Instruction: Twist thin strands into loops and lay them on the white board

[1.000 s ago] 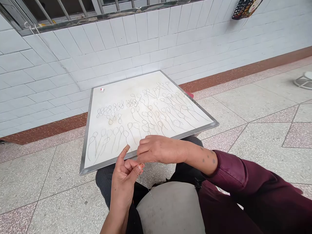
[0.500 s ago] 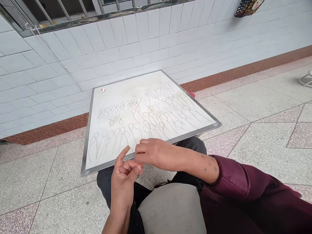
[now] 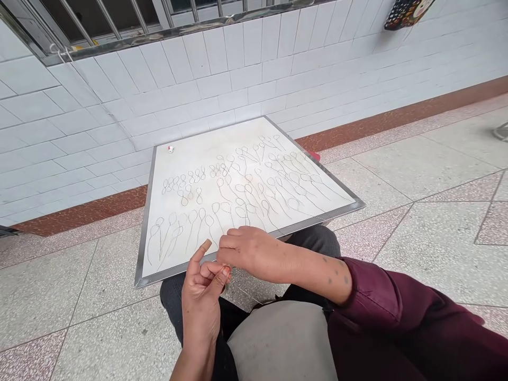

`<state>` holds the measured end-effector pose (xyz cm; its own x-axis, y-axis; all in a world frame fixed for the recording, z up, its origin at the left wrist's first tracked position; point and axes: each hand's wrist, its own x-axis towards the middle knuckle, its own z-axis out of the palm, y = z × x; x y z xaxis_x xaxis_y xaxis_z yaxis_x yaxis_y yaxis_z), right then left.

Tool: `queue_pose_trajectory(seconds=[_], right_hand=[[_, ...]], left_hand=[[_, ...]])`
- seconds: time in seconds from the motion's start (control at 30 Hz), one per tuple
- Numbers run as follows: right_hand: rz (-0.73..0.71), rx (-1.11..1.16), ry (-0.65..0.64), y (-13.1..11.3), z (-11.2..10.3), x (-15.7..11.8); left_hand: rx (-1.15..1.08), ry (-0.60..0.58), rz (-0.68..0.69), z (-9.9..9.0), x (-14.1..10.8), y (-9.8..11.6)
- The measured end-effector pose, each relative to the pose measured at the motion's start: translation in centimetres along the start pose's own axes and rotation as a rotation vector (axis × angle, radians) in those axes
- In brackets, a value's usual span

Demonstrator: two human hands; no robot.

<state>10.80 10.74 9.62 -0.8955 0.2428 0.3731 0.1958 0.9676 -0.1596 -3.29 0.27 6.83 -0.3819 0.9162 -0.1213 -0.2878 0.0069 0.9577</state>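
Note:
My left hand (image 3: 204,288) is closed in a pinch of thumb and finger, its index finger raised, in front of the board's near edge. Against its fingertips, my right hand (image 3: 248,251) is bent over with its fingers curled; their tips are partly hidden. A thin wire (image 3: 250,294) runs from the pinch down to the right over my lap. On the white board (image 3: 214,135) lie many wire pieces: loops with long tails (image 3: 209,221) across the front and right, and small figure-eight loops (image 3: 199,196) at the left middle.
The board has a grey metal rim (image 3: 145,233) and rests over my knees. A small white and red object (image 3: 171,149) sits at its far left corner. Behind stands a white tiled wall (image 3: 206,84) with a barred window. A patterned bag (image 3: 407,13) hangs at the upper right.
My hands stay together in nearly the same place. The wire's free end has swung slightly to the right. The whole view has shifted a little.

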Motion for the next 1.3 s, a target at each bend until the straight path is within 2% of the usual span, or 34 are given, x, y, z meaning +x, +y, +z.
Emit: queue_pose_trajectory(seconds=[0.1, 0.2, 0.3, 0.4, 0.5, 0.77, 1.17, 1.3], right_hand=[[-0.004, 0.039, -0.016, 0.1, -0.2, 0.1], [0.069, 0.195, 0.041, 0.2, -0.6, 0.0], [0.282, 0.508, 0.147, 0.6, -0.6, -0.4], [0.485, 0.857, 0.134, 0.6, 0.0, -1.0], [0.542, 1.093, 0.113, 0.2, 0.8, -1.4], [0.657, 1.162, 0.247, -1.4, 2.0, -1.7], [0.63, 1.338, 0.277, -1.9, 2.4, -1.7], [0.662, 1.304, 0.261, -1.9, 2.3, -1.6]], left_hand=[[-0.006, 0.004, 0.016, -0.1, 0.1, -0.1], [-0.009, 0.015, 0.026, 0.0, 0.2, 0.1], [-0.007, 0.02, 0.025, 0.1, 0.1, 0.3], [0.008, 0.028, 0.025, 0.1, -0.1, 0.3], [0.017, 0.031, 0.017, 0.1, -0.3, 0.2], [0.019, 0.035, -0.023, 0.2, -0.6, 0.3], [-0.035, 0.048, -0.033, 0.4, -1.2, 0.8], [-0.036, 0.045, -0.048, 0.4, -1.1, 0.8]])
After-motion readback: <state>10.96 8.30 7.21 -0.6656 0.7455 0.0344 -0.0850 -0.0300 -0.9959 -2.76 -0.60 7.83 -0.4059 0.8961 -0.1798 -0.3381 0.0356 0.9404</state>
